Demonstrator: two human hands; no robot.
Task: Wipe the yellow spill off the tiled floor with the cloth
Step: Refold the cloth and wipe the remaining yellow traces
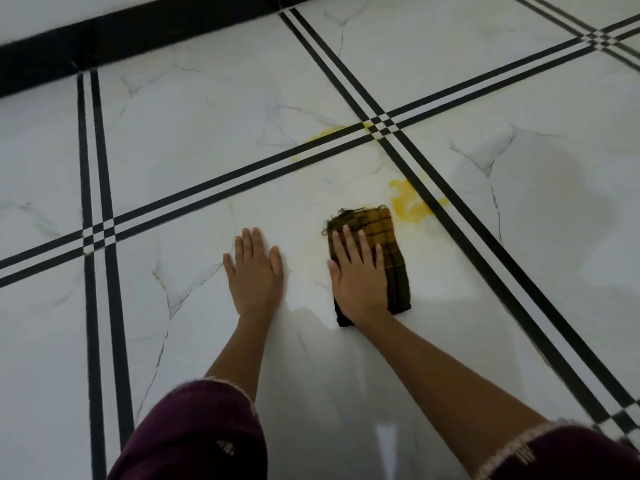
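A yellow spill [407, 199] lies on the white marble-look tiled floor [194, 140], just beyond the cloth, with a fainter yellow trace [323, 135] farther off along the black double lines. The folded brown-and-yellow checked cloth [388, 237] lies flat on the floor. My right hand [358, 275] presses on the cloth with straight fingers, covering its left half. My left hand [254, 271] rests flat on the bare tile to the left of the cloth, fingers straight, holding nothing.
Black double lines [446, 199] cross the floor in a grid. A black skirting band [138, 32] runs along the far wall at the top left. My dark maroon sleeves [194, 434] fill the bottom edge.
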